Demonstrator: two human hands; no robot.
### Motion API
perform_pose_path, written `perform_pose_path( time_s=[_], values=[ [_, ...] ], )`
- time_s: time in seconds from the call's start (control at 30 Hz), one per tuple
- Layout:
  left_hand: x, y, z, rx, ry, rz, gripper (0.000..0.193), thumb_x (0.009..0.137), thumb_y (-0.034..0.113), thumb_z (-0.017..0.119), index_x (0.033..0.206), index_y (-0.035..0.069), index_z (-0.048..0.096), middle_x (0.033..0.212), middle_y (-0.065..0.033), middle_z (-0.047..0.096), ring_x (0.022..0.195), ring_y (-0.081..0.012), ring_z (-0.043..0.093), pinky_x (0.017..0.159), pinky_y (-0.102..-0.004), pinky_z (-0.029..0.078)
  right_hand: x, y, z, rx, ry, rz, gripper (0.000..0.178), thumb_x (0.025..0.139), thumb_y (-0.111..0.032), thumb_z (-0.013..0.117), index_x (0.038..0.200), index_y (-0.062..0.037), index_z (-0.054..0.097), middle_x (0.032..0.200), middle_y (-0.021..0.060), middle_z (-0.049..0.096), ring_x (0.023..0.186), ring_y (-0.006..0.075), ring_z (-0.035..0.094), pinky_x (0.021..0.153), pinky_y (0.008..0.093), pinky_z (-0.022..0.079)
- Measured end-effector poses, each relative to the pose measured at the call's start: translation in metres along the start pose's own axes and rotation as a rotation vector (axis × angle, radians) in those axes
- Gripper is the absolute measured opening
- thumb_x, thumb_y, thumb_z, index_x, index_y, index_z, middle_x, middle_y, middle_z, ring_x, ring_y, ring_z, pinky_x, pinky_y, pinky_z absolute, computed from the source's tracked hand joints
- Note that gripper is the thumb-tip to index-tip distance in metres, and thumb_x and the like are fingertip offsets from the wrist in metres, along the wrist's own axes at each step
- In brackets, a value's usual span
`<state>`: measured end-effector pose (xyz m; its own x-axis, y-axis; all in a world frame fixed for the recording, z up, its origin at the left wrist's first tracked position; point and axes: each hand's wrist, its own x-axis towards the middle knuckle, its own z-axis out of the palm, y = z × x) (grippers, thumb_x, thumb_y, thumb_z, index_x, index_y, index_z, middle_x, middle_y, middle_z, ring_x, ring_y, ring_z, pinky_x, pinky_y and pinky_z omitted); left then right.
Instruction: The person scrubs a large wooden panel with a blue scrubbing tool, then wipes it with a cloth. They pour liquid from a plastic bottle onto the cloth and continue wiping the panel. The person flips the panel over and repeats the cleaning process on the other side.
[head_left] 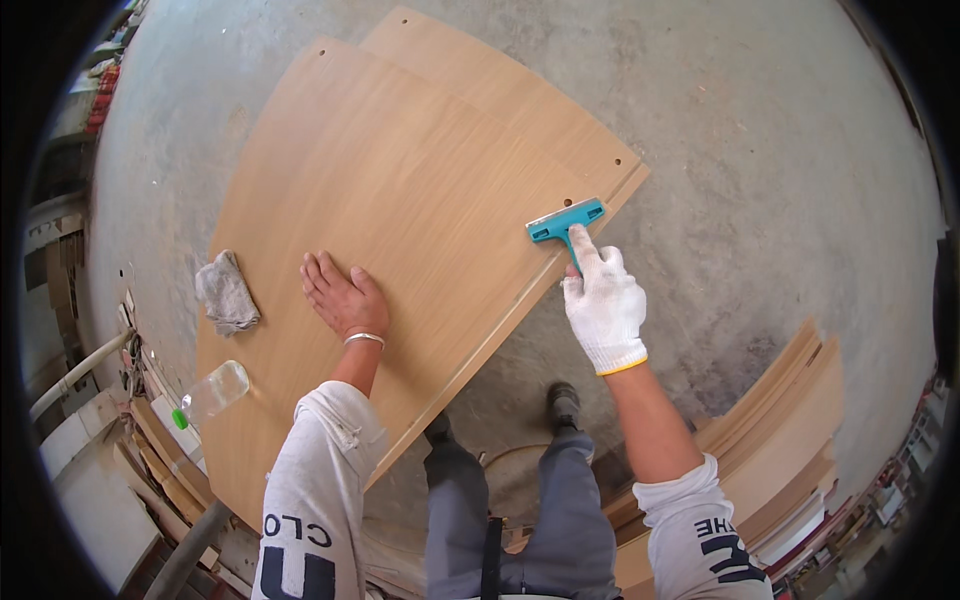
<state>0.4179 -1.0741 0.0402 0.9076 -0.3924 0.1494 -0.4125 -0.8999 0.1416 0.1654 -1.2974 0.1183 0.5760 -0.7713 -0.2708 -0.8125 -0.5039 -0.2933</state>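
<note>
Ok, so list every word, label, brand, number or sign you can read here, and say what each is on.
White fabric left sleeve: large dark printed lettering, which I won't copy out.
White fabric right sleeve: dark printed lettering, likewise not copied.
Teal T-shaped scraper: none I can make out.
Clear plastic bottle with green cap: none I can make out.
Red items at upper left: too small and blurred to read.

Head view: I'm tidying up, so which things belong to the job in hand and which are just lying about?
In use:
teal scraper, in the gloved right hand
upper wood panel, under the bare left hand

Seemingly lying about:
grey cloth, untouched on the panel (may serve too)
clear bottle, untouched
stacked boards, lower right
</note>
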Motion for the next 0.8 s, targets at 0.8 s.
perform_pose_path(
  time_s=[0.8],
  values=[
    [0.002,-0.003,-0.003,0.023,-0.057,0.028,0.071,0.092,0.026,0.05,0.154,-0.002,0.032,0.166,-0.0212,0.024,0.155,-0.0408,0.017,0.125,-0.0551,0.013,0.077,-0.021,-0.017,0.004,-0.047,-0.182,0.054,0.093,-0.017,0.064,0.146,-0.0214,0.056,0.099,0.0141,0.062,0.08,0.0357,0.067,0.072,0.0461,0.056]
  ],
)
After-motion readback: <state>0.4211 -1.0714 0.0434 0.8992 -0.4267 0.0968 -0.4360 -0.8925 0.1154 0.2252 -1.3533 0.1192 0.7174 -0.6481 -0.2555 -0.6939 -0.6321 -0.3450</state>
